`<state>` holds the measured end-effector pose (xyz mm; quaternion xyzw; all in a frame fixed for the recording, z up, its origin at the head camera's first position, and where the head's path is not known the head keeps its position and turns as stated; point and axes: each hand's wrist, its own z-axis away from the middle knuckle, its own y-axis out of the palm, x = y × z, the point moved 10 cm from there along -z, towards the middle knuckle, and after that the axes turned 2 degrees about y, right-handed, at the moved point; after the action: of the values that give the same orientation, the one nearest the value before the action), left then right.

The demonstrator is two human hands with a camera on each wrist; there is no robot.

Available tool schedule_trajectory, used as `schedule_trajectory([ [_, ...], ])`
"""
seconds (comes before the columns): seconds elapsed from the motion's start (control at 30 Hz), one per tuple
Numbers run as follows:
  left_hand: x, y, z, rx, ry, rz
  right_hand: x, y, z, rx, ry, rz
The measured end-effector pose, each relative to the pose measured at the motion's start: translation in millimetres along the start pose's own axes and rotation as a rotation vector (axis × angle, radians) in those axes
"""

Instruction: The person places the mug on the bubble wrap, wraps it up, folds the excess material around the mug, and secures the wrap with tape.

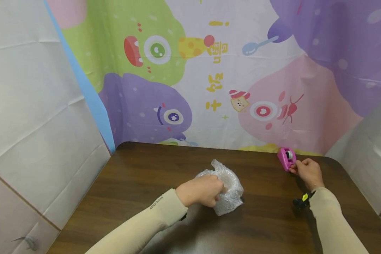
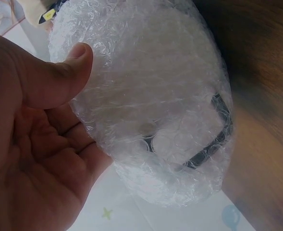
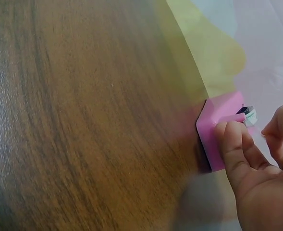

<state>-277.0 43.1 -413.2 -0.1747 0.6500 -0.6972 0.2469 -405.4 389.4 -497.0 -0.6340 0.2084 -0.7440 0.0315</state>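
In the head view, my left hand [image 1: 203,190] grips a bundle of clear bubble wrap [image 1: 230,192] over the middle of the table. The left wrist view shows the thumb pressed on the near side of the bubble wrap [image 2: 151,82], the other fingers behind it. A dark angular strip [image 2: 211,151] shows through the plastic; the rest of what is wrapped is blurred. At the table's back right stands a pink tape dispenser [image 1: 285,158] with a small roll in it. My right hand [image 1: 309,173] grips its front end, fingertips on the pink side [image 3: 211,139].
The dark brown wooden table [image 1: 139,176] has rounded back corners. Behind it hangs a cartoon-printed curtain [image 1: 209,130], its lower edge right by the tape dispenser. Pale panels [image 1: 35,88] stand at the left and right.
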Motion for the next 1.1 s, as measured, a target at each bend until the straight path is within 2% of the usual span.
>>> schedule_trajectory([
  [0.13, -0.1, -0.4, 0.3, 0.000, -0.003, 0.008, 0.0, 0.6, 0.5, -0.001, 0.000, -0.001],
  [0.37, -1.5, -0.5, 0.0, -0.012, 0.020, -0.044, 1.3, 0.5, 2.1, 0.001, -0.023, 0.024],
  [0.67, -1.2, -1.2, -0.5, -0.021, 0.019, -0.041, 1.4, -1.4, 3.5, -0.012, -0.028, 0.070],
  [1.1, -1.4, -2.3, 0.7, -0.034, 0.029, -0.022, -0.5, -1.1, 2.3, -0.002, -0.047, 0.038],
])
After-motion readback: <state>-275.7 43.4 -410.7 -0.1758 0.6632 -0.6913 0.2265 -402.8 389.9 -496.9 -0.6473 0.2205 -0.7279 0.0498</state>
